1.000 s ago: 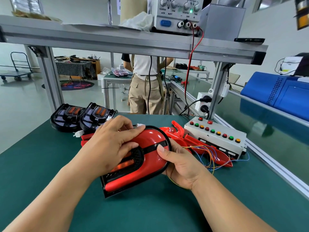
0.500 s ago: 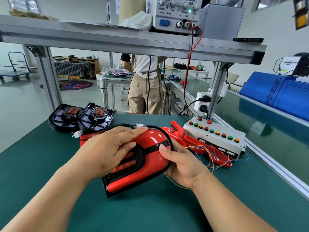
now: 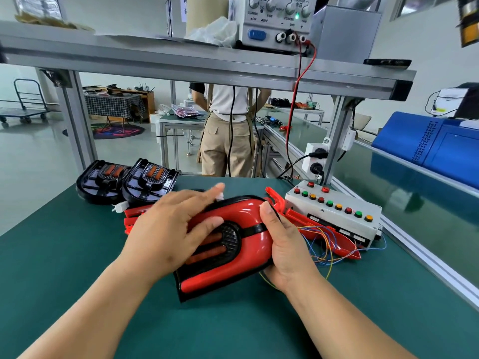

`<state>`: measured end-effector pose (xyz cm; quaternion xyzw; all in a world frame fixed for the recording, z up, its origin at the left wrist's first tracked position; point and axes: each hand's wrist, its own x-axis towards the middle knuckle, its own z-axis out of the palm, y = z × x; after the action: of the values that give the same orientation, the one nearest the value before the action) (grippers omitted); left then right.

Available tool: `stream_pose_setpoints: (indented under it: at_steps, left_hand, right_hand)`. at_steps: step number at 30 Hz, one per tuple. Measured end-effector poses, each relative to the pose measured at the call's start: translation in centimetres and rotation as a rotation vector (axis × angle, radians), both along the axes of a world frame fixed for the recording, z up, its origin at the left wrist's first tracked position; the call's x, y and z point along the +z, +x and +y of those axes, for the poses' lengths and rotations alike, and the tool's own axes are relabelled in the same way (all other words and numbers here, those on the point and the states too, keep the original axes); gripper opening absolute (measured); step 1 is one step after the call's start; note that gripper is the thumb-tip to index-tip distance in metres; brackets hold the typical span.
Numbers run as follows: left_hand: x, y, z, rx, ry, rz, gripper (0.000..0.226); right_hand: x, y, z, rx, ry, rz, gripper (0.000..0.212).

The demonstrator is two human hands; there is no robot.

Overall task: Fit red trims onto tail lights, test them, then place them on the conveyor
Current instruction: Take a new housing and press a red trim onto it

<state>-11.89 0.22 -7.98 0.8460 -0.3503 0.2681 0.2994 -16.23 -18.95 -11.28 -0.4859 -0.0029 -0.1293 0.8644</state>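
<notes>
A tail light point(image 3: 228, 257) with a black housing and a glossy red trim on it lies tilted on the green mat at the centre. My right hand point(image 3: 287, 252) grips its right end, thumb on the red trim. My left hand point(image 3: 171, 231) lies over its left upper part with fingers spread and nearly straight, the index finger lifted. Two black tail lights without trim point(image 3: 127, 181) sit at the back left. Loose red trims point(image 3: 318, 226) lie behind the held light, partly hidden by my hands.
A white test box point(image 3: 337, 211) with coloured buttons and loose coloured wires stands at the right. The green conveyor point(image 3: 404, 182) runs along the right side beyond an aluminium rail. A power supply point(image 3: 277, 24) sits on the overhead shelf. A person stands behind the bench.
My left hand has loosened from pressing the trim: its fingers have straightened and lifted a little. The right hand keeps its grip on the light's right end.
</notes>
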Motion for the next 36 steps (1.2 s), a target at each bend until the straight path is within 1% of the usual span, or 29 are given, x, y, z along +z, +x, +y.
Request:
stream_pose_setpoints:
  at_steps: [1, 3, 5, 6, 7, 8, 10, 13, 16, 20, 23, 26, 30, 32, 36]
  left_hand:
    - [-0.4, 0.2, 0.3, 0.035, -0.103, 0.066, 0.049]
    - [-1.3, 0.1, 0.3, 0.052, -0.317, 0.268, 0.065]
    - [-2.0, -0.5, -0.7, -0.033, -0.58, 0.545, 0.077]
    - [-2.1, -1.1, -1.5, -0.115, -0.72, 0.676, 0.078]
    - [-2.1, -1.5, -2.2, -0.186, -0.839, 0.766, 0.078]
    - [-2.2, -1.7, -2.8, -0.229, -0.928, 0.804, 0.076]
    - [-1.9, -2.0, -3.4, -0.271, -1.035, 0.82, 0.065]
    - [-1.2, -2.4, -3.2, -0.29, -1.084, 0.805, 0.039]
    - [-1.3, -2.5, -2.9, -0.303, -1.076, 0.776, 0.027]
    - [-1.6, -2.5, -2.9, -0.288, -1.057, 0.738, 0.023]
    - [-1.5, -2.6, -3.2, -0.321, -1.099, 0.784, 0.018]
    - [-1.4, -2.5, -3.4, -0.344, -1.114, 0.798, 0.018]
    - [-1.4, -2.2, -3.4, -0.343, -1.122, 0.801, 0.018]
    - [-1.3, -2.1, -3.4, -0.346, -1.131, 0.798, 0.017]
    - [-1.2, -2.0, -3.4, -0.329, -1.156, 0.817, 0.013]
  right_hand:
    - [0.1, 0.1, -0.2, -0.02, 0.043, 0.013, 0.041]
    - [0.4, 0.1, -0.8, -0.046, 0.14, 0.041, 0.043]
    - [0.7, 0.0, -1.0, -0.05, 0.184, 0.052, 0.049]
    - [0.7, -0.1, -1.0, -0.041, 0.175, 0.047, 0.055]
    - [0.7, -0.1, -0.9, -0.033, 0.155, 0.036, 0.059]
    - [0.6, -0.1, -0.7, -0.028, 0.13, 0.022, 0.06]
    - [0.5, -0.1, -0.7, -0.039, 0.087, -0.003, 0.057]
    - [0.5, -0.3, -0.7, -0.025, 0.062, -0.013, 0.048]
    - [0.6, -0.3, -0.6, 0.0, 0.057, -0.01, 0.044]
    - [0.6, -0.4, -0.4, -0.03, 0.06, 0.015, 0.056]
    - [0.6, -0.5, -0.3, -0.062, 0.064, 0.005, 0.059]
    - [0.7, -0.4, -0.4, -0.09, 0.063, -0.007, 0.053]
    - [0.6, -0.2, -0.4, -0.1, 0.075, -0.015, 0.034]
    - [0.6, -0.2, -0.5, -0.101, 0.071, -0.021, 0.033]
    - [0.6, -0.2, -0.2, -0.144, 0.023, -0.011, 0.041]
